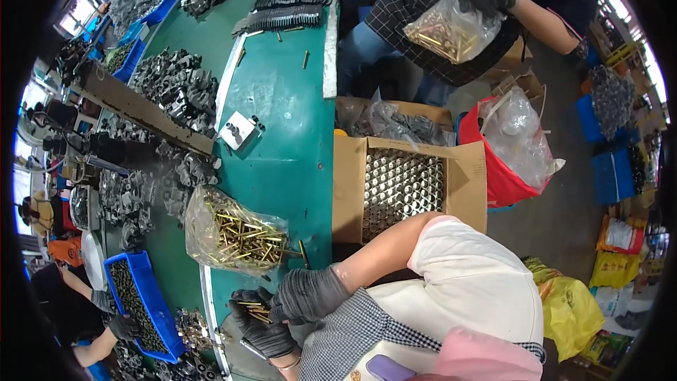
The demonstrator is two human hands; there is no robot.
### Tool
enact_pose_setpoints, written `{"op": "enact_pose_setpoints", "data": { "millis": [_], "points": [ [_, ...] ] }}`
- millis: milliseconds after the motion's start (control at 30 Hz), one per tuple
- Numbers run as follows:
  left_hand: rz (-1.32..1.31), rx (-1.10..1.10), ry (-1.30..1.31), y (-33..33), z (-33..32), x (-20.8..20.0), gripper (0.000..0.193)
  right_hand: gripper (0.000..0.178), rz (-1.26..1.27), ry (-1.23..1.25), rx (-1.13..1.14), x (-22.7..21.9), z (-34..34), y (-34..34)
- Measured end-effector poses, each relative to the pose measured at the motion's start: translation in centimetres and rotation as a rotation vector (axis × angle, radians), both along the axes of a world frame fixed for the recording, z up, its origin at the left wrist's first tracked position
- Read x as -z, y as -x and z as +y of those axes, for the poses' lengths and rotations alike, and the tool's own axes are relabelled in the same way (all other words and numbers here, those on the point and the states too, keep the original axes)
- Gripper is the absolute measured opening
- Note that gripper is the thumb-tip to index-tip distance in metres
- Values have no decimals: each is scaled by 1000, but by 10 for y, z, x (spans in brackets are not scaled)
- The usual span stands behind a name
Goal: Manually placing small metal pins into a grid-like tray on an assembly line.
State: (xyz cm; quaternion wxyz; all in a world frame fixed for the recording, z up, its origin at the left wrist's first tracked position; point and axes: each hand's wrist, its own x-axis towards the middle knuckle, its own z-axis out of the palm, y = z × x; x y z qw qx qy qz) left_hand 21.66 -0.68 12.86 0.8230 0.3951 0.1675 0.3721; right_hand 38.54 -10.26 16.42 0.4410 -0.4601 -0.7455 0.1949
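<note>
My left hand (259,333), in a dark glove, is closed around a small bundle of brass pins (252,308) near the green table's (289,120) front edge. My right hand (307,294), also gloved, comes in from the right on a bare forearm and pinches the same bundle at its right end. Just beyond both hands lies a clear plastic bag of brass pins (236,236), its mouth towards me. One loose pin (303,254) lies beside the bag.
An open cardboard box of shiny metal cylinders (398,187) stands right of the table. Behind it a person holds a clear bag of brass parts (451,28). A red bag (502,169) holds plastic bags. A blue bin (137,303) and heaps of dark metal parts (176,88) fill the left.
</note>
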Motion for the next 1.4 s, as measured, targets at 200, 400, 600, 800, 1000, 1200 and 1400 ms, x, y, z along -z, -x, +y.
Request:
{"op": "enact_pose_setpoints", "data": {
  "millis": [200,400,600,800,1000,1200,1400],
  "points": [
    [252,-135,-153,1,-27,-16,51,12,-11,72,-110,-4,-1,-3],
    [340,-151,-38,-20,-35,-30,46,11,-155,131,-97,-1,-3,-3],
    [-231,-123,884,-27,-27,-32,33,9,-42,233,-129,-2,5,2],
    [-143,-140,867,-13,-27,-19,32,9,9,227,-37,-14,25,-14],
    [-234,-69,847,-12,-21,-16,38,22,-203,179,487,35,91,-73],
    [-226,-21,881,-6,-17,-23,43,20,-551,281,396,49,120,-87],
    [-322,62,972,-4,-16,-32,53,21,80,352,425,10,98,-95]
  ]
}}
